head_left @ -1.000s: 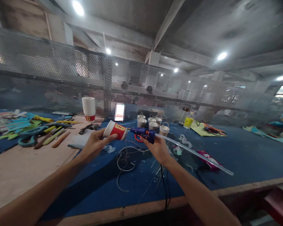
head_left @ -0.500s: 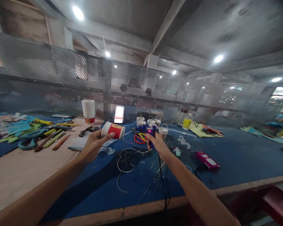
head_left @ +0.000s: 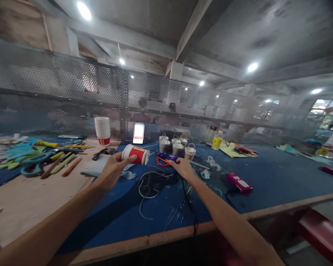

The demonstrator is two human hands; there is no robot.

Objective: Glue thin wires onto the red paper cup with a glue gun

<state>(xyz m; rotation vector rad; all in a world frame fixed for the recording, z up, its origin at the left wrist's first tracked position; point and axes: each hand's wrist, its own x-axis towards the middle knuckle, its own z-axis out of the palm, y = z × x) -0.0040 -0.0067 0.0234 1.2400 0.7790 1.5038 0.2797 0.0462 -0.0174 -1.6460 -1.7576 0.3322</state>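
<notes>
Lowered since a second ago, the blue glue gun [head_left: 167, 156] has come away from the red-and-white paper cup [head_left: 138, 154] and dropped toward the table [head_left: 283, 173]. My right hand [head_left: 184, 168] grips its back end, partly hiding it, just beside the scissors [head_left: 162, 162]. My left hand [head_left: 113, 168] keeps the cup clasped, tipped sideways. Small handled cups [head_left: 177, 149] stand beyond my right hand; looped wire [head_left: 148, 190] lies between my forearms.
</notes>
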